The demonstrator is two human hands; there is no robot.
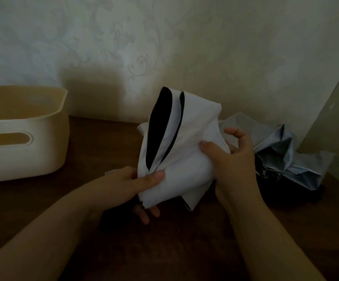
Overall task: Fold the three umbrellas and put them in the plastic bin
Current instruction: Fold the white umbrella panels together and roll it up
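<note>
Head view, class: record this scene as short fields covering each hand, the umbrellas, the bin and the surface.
left hand: grips the white umbrella low down
right hand: pinches its canopy folds
white umbrella: held above the table, black lining showing
grey-blue umbrella: crumpled on the table, right
plastic bin: cream, left, nothing visible inside
table: dark wood

Two bare forearms reach in from the near edge, with no sleeves, cuffs or gloves anywhere along them. The left hand [132,184] and the right hand [232,159] carry no rings, and neither wrist bears a watch or band. The fingernails are short and unpainted.
</note>
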